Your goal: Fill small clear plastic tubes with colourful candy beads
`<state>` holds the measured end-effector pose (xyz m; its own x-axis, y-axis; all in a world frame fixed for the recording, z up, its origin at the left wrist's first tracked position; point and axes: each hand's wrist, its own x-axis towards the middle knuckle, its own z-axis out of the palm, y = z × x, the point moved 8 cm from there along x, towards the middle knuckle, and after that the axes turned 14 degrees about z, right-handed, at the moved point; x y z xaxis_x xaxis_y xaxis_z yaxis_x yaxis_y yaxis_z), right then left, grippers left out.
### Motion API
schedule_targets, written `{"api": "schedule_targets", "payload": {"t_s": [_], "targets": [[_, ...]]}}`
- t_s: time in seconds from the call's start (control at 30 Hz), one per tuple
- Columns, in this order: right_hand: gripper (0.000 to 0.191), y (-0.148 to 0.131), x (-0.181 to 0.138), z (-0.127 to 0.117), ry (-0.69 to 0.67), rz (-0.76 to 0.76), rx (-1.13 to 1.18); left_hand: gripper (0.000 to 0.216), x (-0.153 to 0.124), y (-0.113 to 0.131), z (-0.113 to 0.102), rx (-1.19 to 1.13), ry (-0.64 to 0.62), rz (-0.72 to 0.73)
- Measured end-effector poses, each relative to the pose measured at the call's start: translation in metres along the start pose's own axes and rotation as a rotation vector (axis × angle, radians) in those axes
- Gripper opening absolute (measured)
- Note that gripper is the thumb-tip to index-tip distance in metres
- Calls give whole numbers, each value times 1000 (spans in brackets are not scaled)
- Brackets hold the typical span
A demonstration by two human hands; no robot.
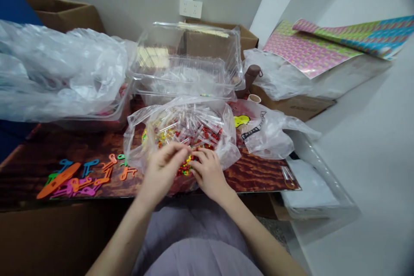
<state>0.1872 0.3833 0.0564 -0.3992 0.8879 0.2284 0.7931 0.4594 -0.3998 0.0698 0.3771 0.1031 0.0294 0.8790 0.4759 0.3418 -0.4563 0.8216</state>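
Two grips: left hand [162,167] curled, can't tell if grasping; right hand [209,173] loosely spread, nearer the bright pieces [186,168]; clear tubes [194,117] fan away just beyond both.

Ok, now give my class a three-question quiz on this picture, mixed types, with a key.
1. True or false: the right hand is gripping the brown bottle.
2. Which lies to the left of the open plastic bag?
A) paper cup
B) long orange piece
C) patterned sheet
3. Short answer: which hand is nearer that orange piece?

Key:
1. False; it is at the bag.
2. B
3. The left hand.
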Motion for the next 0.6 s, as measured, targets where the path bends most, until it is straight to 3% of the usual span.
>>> {"api": "schedule_targets", "payload": {"t_s": [0.13,0.23,0.37,0.6], "targets": [[18,24,18,0,71,101,-74,19,-12,-19,39,283,-324,76],[20,37,30,-7,125,151,-99,23,-16,-37,47,575,-415,153],[21,50,41,-18,174,182,-48,23,-11,-53,33,780,-395,175],[15,47,39,-27,183,175,155,19,-10,-48,20,746,-343,165]]}}
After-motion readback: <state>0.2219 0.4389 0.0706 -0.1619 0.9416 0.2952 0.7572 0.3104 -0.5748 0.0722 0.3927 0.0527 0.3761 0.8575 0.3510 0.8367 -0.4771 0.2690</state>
